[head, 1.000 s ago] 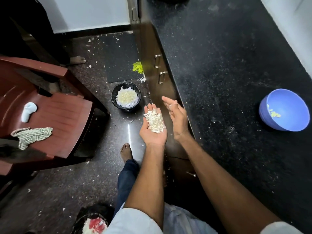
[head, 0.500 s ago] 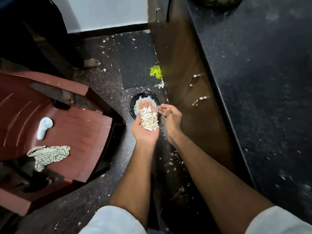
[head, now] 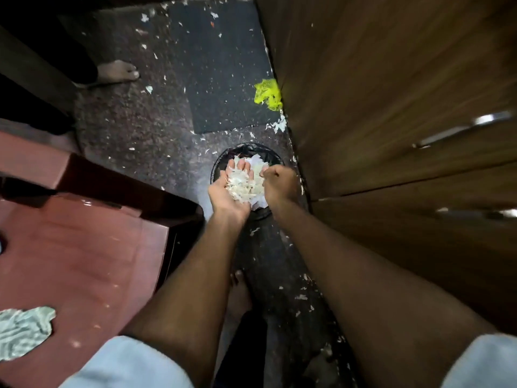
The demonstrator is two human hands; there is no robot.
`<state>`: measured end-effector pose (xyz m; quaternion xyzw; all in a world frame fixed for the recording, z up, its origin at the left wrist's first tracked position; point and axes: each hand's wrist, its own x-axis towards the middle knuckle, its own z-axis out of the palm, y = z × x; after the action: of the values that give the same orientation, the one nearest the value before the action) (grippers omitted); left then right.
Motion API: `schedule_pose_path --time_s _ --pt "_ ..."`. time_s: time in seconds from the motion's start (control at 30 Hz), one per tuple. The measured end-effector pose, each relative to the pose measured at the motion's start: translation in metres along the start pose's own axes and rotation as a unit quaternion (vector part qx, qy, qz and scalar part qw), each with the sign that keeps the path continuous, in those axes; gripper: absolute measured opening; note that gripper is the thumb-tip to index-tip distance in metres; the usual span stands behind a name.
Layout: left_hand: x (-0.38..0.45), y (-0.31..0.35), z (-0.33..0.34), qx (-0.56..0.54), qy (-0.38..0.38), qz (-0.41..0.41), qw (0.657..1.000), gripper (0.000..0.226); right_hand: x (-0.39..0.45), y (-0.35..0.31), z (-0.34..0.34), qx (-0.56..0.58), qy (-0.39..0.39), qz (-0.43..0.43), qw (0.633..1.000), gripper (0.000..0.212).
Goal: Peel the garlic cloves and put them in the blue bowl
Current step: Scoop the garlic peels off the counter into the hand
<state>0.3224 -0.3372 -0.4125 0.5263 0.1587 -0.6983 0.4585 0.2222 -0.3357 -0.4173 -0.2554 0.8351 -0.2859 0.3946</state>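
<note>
Peels (head: 244,184) cupped in flat L hand (head: 228,196) over bin (head: 218,163), R hand (head: 279,183) grip clenched, empty

Hands hide most of the bin (head: 223,158); right hand's (head: 279,186) grip unclear; cloth (head: 22,331) cropped.

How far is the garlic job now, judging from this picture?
Looks done: some peeling, since the left hand carries a heap of skins. In hand: both hands are over the black bin, right hand curled beside the heap, apparently dumping. Left: cannot tell; the blue bowl and cloves are out of view.
</note>
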Motion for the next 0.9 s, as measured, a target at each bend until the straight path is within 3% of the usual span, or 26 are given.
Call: schedule_pose_path --time_s 0.1,0.23,0.37,0.47,0.57,0.63,0.7,0.8,0.9 --pt "0.048 -0.004 -0.003 0.008 0.035 -0.011 0.999 0.036 0.051 0.031 0.035 -0.040 -0.020 0.029 0.999 0.034" --pt "0.091 -0.011 -0.009 0.188 0.032 -0.017 0.982 0.039 0.101 0.066 0.058 -0.111 -0.059 0.006 0.992 0.022" --pt "0.128 -0.013 -0.022 0.329 0.057 0.021 0.942 0.028 0.119 0.071 0.066 -0.107 0.028 0.014 0.994 0.031" --pt "0.142 -0.013 -0.034 0.414 0.026 0.118 0.902 0.041 0.122 0.074 0.069 -0.142 -0.015 -0.013 0.990 0.029" --pt "0.141 -0.009 -0.042 0.472 0.041 0.187 0.861 0.020 0.122 0.075 0.069 -0.161 0.017 -0.031 0.986 0.028" --pt "0.136 -0.005 -0.040 0.503 0.071 0.208 0.836 0.021 0.113 0.064 0.061 -0.176 0.036 -0.051 0.982 0.023" --pt "0.124 0.001 -0.036 0.555 0.086 0.240 0.792 0.022 0.096 0.043 0.048 -0.189 0.019 -0.069 0.979 0.040" --pt "0.100 0.008 -0.026 0.650 0.046 0.253 0.715 0.033 0.076 0.021 0.031 -0.286 -0.036 -0.094 0.953 0.015" --pt "0.068 0.019 -0.012 0.707 0.029 0.239 0.665 0.038 0.053 0.008 0.016 -0.290 -0.081 -0.095 0.949 0.041"
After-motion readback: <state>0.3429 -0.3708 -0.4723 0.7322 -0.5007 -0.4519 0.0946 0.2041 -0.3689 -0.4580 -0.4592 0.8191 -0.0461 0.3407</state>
